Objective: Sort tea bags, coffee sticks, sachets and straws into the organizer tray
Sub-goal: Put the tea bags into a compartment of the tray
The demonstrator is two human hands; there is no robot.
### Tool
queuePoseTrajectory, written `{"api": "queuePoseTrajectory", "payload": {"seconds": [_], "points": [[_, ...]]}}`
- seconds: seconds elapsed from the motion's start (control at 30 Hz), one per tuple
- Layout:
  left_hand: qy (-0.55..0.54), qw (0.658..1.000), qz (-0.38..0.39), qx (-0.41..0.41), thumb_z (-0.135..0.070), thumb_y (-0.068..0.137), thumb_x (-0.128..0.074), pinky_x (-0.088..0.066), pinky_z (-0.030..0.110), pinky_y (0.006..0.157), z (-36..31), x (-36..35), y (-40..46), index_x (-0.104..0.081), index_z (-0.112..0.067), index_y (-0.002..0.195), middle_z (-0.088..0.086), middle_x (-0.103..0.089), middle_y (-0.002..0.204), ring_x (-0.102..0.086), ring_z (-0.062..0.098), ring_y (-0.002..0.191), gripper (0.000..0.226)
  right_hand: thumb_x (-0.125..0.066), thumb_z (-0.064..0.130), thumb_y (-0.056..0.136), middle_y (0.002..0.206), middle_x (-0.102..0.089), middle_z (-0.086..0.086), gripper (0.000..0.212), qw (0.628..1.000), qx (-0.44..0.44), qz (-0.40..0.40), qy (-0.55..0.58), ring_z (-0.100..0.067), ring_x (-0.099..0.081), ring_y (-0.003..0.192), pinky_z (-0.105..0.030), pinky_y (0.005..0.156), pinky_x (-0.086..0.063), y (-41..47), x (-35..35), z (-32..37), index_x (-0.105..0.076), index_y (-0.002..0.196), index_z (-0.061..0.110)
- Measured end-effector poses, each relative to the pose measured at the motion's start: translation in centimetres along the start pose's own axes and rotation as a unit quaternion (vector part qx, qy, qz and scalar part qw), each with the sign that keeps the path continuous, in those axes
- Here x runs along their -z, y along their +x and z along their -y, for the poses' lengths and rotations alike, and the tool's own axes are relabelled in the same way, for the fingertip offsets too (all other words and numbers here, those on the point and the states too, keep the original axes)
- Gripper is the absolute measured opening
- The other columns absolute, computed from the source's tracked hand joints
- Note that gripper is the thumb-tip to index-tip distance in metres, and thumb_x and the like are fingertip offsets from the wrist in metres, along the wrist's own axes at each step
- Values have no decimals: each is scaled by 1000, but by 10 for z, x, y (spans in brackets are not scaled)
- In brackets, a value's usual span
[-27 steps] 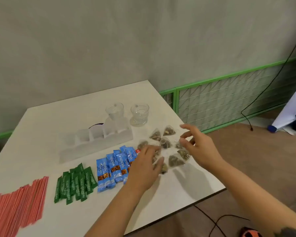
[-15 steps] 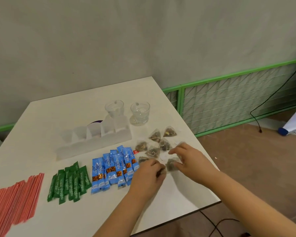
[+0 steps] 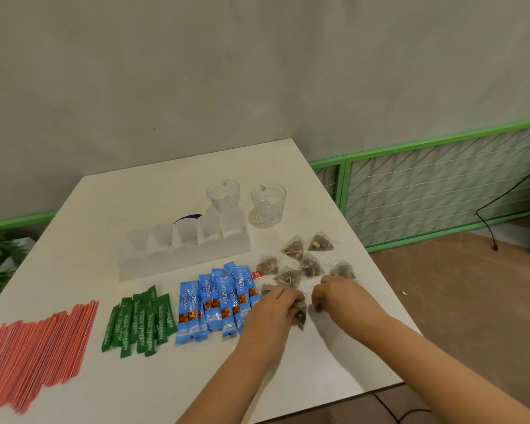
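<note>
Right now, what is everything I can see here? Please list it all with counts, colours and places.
table: one, white, against the grey wall
tray: one, frosted white, mid-table, compartments look unfilled
glasses: two, clear, behind the tray's right end
straws: a large pile, red, near left corner
sachets: a small heap, exact count unclear, green, right of the straws
coffee sticks: about eight, blue, overlapping, right of the sachets
tea bags: about seven loose, brownish pyramids, right side of the table
fence: green frame, wire mesh, right of the table
cable: black, hanging by the fence
left hand: grips a tea bag
right hand: fingers curled; whether it holds a tea bag is unclear
</note>
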State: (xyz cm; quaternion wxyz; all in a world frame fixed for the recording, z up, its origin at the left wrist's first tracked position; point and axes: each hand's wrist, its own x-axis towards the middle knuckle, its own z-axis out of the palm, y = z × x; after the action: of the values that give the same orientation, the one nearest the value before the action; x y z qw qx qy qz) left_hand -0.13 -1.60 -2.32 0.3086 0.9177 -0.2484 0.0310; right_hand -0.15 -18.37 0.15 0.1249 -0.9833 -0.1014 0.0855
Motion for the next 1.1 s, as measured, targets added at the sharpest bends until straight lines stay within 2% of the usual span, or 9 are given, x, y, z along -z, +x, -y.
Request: {"api": "queuePoseTrajectory", "payload": {"seconds": [0.07, 0.17, 0.27, 0.33, 0.47, 0.63, 0.7, 0.77, 1.1], "points": [[-8, 1000, -13, 5, -9, 90, -55, -48, 24, 78, -2, 5, 3, -61, -20, 108, -9, -57, 104, -53, 6, 91, 22, -53, 11, 91, 108, -60, -3, 22, 999, -13, -15, 38, -22, -58, 97, -26, 74, -42, 1, 10, 1, -69, 104, 18], [-25, 999, -39, 10, -9, 91, -55, -42, 11, 77, -9, 16, 10, -63, -18, 107, -15, -54, 101, -49, 0, 88, 21, -58, 10, 88, 98, -67, 0, 16, 992, -40, -47, 107, -16, -62, 88, -20, 77, -46, 3, 28, 2, -72, 93, 17], [-42, 997, -61, 21, -8, 90, -56, -36, 5, 74, -15, 27, 16, -63, -18, 106, -19, -49, 99, -47, -2, 86, 20, -57, 2, 86, 80, -69, 2, 19, 976, -61, -71, 196, 2, -60, 66, 0, 60, -40, 4, 47, 3, -71, 85, 15], [-57, 995, -76, 30, -5, 89, -57, -36, 3, 74, -18, 33, 19, -63, -17, 103, -19, -49, 97, -47, -5, 84, 20, -57, 1, 86, 75, -67, 4, 19, 969, -61, -93, 222, 8, -56, 62, 3, 54, -37, 4, 59, 4, -71, 85, 14], [-81, 989, -111, 47, 0, 87, -58, -35, 0, 76, -24, 44, 24, -64, -16, 99, -25, -48, 91, -48, -14, 87, 21, -62, 8, 86, 73, -68, 15, 21, 965, -40, -126, 225, -5, -66, 73, -4, 62, -44, 7, 77, 5, -66, 78, 27], [-100, 980, -168, 37, 1, 85, -60, -43, 9, 76, -26, 56, 31, -65, -14, 98, -10, -58, 94, -57, 5, 84, 21, -64, 9, 86, 74, -69, 15, 22, 960, -15, -138, 245, 3, -65, 73, -14, 73, -52, 11, 93, 10, -66, 77, 29], [-113, 977, -179, 38, 1, 85, -59, -47, 16, 77, -26, 63, 34, -65, -15, 98, -8, -61, 96, -58, 7, 85, 22, -64, 8, 86, 71, -67, 17, 18, 954, -6, -145, 261, 10, -61, 66, -4, 65, -47, 13, 98, 14, -68, 80, 25], [-116, 974, -194, 29, 2, 85, -59, -46, 13, 77, -26, 73, 38, -65, -15, 97, -7, -62, 95, -57, 3, 84, 22, -63, 7, 86, 68, -64, 20, 17, 949, 1, -152, 277, 16, -58, 61, 0, 57, -42, 16, 104, 18, -68, 81, 22], [-80, 972, -214, 53, 1, 87, -57, -42, 8, 75, 25, 139, 83, -63, -13, 101, -5, -59, 97, -59, 13, 85, 20, -65, 6, 85, 59, -63, 26, 21, 928, 23, -188, 321, 16, -58, 61, -1, 58, -41, 52, 128, 50, -67, 77, 25]]}}
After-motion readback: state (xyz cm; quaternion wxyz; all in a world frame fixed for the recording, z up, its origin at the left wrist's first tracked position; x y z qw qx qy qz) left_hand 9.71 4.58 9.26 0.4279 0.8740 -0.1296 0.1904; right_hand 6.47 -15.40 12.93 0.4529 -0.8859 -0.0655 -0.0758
